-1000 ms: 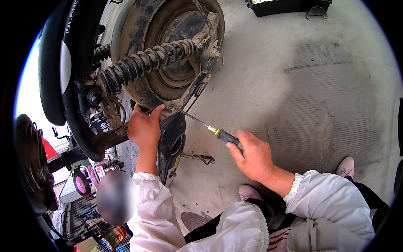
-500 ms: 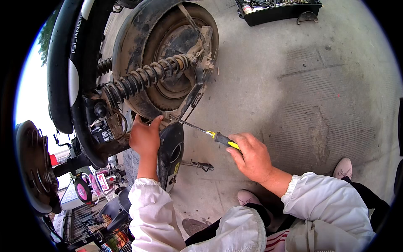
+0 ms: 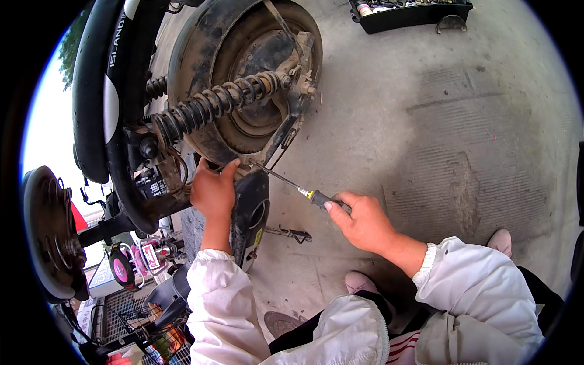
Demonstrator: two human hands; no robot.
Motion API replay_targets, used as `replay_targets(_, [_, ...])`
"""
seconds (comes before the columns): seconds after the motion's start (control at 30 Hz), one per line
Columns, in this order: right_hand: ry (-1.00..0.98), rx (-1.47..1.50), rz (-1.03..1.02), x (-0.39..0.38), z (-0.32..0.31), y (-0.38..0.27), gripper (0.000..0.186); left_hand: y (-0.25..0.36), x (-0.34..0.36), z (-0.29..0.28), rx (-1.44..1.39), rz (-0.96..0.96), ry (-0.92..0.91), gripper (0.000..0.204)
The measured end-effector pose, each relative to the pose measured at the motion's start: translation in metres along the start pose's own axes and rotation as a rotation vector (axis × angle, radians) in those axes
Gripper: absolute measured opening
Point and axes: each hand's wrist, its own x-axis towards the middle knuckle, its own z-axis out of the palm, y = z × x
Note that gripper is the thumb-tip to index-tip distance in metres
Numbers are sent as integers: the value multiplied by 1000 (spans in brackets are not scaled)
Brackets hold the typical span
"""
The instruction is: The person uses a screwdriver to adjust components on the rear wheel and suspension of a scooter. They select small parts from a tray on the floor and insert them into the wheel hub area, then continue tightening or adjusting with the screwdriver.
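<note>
Gripped in my right hand [image 3: 368, 224] is a screwdriver [image 3: 320, 198] with a black and yellow handle. Its thin metal shaft slants up and left, and the tip meets the lower edge of the dirty mudguard [image 3: 196, 73] around a scooter's wheel. My left hand [image 3: 213, 193] holds that edge just left of the tip, thumb in front, with some fingers hidden behind it. Above both hands runs a coil-spring shock absorber [image 3: 210, 108]. A black plastic cover [image 3: 253, 198] lies right below the screwdriver tip.
A black tray [image 3: 413, 18] full of tools and small parts stands at the far right, with a curved dark piece [image 3: 451, 24] beside it. A metal stand [image 3: 289, 233] juts out below the cover. Other bikes with a wire basket [image 3: 118, 319] crowd the lower left.
My right hand has shifted its hold on the screwdriver, its thumb now lying along the handle and covering more yellow. The tip stays at the mudguard edge. The whole view has shifted slightly.
</note>
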Motion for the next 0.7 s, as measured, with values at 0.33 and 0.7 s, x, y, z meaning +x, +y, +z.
replay_targets(0.33, [202, -904, -393, -8, 1, -7, 41, -2, 3, 5, 68, -41, -15, 65])
replay_targets(0.7, [167, -722, -315, -5, 0, -10, 36, -4, 2, 7, 85, -7, -37, 68])
